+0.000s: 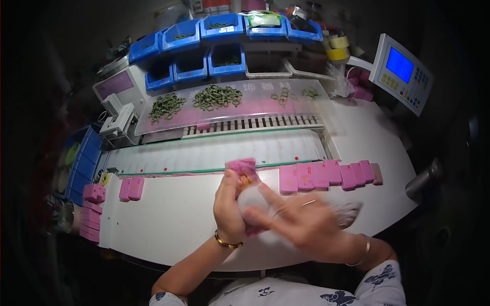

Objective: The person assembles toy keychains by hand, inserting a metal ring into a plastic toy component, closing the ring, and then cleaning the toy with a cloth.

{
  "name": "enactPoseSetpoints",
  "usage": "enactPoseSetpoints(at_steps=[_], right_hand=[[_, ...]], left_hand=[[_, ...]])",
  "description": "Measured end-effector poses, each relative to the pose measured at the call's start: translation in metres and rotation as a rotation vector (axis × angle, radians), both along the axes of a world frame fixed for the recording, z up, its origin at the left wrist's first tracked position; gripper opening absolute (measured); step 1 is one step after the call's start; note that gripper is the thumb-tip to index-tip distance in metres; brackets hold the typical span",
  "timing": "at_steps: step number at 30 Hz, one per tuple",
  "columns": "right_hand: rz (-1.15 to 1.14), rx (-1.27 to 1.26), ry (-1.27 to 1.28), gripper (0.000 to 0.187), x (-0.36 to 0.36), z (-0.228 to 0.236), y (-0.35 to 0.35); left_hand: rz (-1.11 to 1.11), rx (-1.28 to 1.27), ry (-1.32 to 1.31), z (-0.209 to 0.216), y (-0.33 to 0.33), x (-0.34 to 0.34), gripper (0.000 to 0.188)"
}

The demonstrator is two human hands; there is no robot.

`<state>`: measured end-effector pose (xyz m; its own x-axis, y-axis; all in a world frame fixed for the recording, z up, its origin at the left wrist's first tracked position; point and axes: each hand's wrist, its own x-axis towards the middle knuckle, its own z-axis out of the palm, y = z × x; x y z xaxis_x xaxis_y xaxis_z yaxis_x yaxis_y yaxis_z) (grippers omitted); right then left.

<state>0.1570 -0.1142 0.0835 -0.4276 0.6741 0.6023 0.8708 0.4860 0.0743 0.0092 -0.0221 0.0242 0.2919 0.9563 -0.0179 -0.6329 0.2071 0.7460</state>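
Nearest me, on this side of the belt [219, 151], my right hand [311, 224], blurred, pinches a white pouch [253, 200] against a pink block [241, 165], which my left hand [228, 211] cups, closed along its edge. The block looks light and rubbery, likely to give rather than break, perhaps slick; I'd hold it by its edges, off its face. Beyond the belt, green rings [217, 97] lie on a tray [260, 107].
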Motion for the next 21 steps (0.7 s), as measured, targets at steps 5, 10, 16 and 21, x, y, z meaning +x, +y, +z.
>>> enactPoseSetpoints(at_steps=[5, 10, 16, 21], right_hand=[[0.030, -0.147, -0.105, 0.055, 0.014, 0.012, 0.001], [0.026, 0.035, 0.008, 0.044, -0.004, 0.010, -0.007], [0.049, -0.154, -0.039, 0.049, 0.007, 0.021, -0.009], [0.118, -0.127, -0.166, 0.045, -0.017, 0.005, -0.014]], left_hand=[[0.212, 0.131, 0.191, -0.025, -0.004, -0.011, 0.040], [0.203, 0.418, 0.144, -0.002, 0.000, -0.015, 0.042], [0.294, 0.363, 0.115, -0.015, 0.002, -0.029, 0.049], [0.332, 0.677, 0.187, 0.005, -0.010, -0.015, 0.047]])
